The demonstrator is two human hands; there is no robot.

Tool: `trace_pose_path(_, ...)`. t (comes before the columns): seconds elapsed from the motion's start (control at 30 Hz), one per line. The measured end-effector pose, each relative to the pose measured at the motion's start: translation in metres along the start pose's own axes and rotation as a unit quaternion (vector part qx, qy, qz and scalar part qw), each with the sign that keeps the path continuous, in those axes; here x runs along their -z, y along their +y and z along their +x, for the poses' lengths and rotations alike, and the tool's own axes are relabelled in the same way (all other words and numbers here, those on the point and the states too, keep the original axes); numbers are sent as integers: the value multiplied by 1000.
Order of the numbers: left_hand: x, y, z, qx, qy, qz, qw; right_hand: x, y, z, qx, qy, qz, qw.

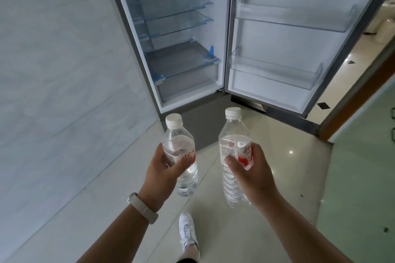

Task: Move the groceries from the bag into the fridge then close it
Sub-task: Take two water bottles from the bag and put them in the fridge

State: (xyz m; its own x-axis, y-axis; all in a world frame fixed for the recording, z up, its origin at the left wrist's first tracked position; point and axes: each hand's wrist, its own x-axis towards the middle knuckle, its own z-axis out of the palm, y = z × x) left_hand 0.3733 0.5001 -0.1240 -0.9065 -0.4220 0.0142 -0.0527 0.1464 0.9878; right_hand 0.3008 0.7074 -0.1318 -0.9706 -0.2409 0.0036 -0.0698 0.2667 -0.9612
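Observation:
My left hand [159,167] grips a clear water bottle [178,134] with a white cap and a red-and-white label. In my right hand [249,170] I hold a second, similar water bottle [234,132], upright. Both bottles are held in front of the fridge [141,53], which stands open ahead with bare glass shelves [183,21] and a drawer [188,83] at the bottom. The fridge door [299,45] is swung out to the right, showing two transparent door racks [275,70]. No bag is in view.
A pale marble-look wall [53,70] runs along the left. The floor [277,156] is glossy light tile. A wooden door frame [359,92] and a glass panel [363,166] stand to the right. My white shoe [188,232] is on the floor below the hands.

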Motion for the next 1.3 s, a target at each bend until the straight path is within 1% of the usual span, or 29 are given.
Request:
trace_pose_path(0.13,4,-8,61,-8,-38,-13,999,-20,-13,47,-1,11,-6,1000)
trace_pose_path(0.37,41,-4,172,-36,-61,-45,996,-69,-50,138,12,35,-32,999)
trace_pose_path(0.57,75,-7,237,-25,-47,-53,997,-107,-63,191,16,52,-36,998)
trace_pose_path(0.73,91,-16,273,-7,-32,-49,998,-126,-68,231,12,39,-34,999)
trace_pose_path(0.93,89,-21,312,20,-14,-26,999,-137,-65,286,19,21,-21,999)
trace_pose_path(1.1,81,-22,354,34,12,3,999,-145,-51,344,14,-33,-4,999)
trace_pose_path(1.3,53,-13,421,50,48,29,997,-138,-52,437,22,-85,14,996)
